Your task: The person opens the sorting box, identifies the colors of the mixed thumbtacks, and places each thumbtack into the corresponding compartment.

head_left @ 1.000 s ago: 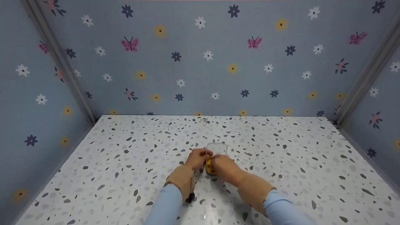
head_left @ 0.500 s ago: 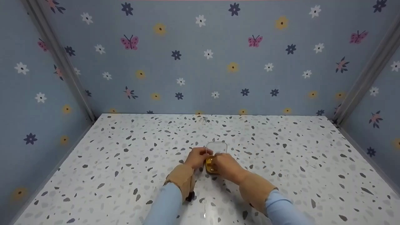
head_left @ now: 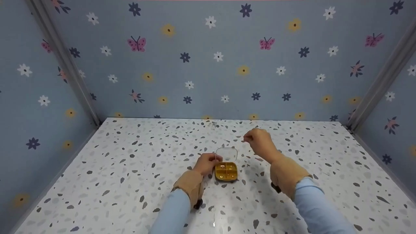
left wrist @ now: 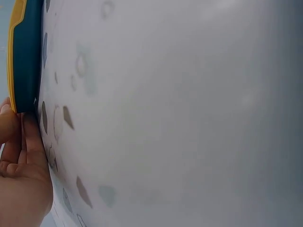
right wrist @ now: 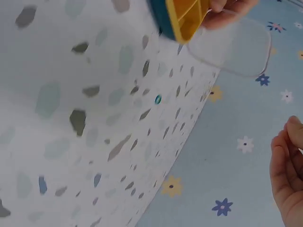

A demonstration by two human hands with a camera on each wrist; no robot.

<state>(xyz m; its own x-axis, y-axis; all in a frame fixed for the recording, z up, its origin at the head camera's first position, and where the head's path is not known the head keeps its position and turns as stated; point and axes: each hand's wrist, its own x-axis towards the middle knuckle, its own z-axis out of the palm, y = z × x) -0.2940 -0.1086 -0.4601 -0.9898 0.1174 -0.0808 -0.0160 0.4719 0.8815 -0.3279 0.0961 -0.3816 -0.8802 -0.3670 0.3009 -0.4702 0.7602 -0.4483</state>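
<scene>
A small pill box (head_left: pixel 226 179) lies on the table, yellow inside with a teal outer shell (left wrist: pixel 26 61). Its clear lid (head_left: pixel 227 150) stands raised at the back. Tiny shiny pieces show in its several compartments; their kind is too small to tell. My left hand (head_left: pixel 205 163) pinches the box's left back corner between thumb and fingers. Up and to the right of the box, my right hand (head_left: pixel 261 141) hovers with thumb and fingertips close together. Whether something tiny is between them cannot be seen. In the right wrist view, a small teal ring (right wrist: pixel 157 100) lies on the tabletop.
The white speckled tabletop (head_left: pixel 130 182) extends around the box. Flower-patterned blue panels (head_left: pixel 201 65) stand at the back and both sides, with grey posts (head_left: pixel 66 65) at the corners. Both wrists wear tan bands (head_left: pixel 188 185).
My right hand has left the box and moved up and to the right, uncovering the compartments. The left hand stays on the box's left side.
</scene>
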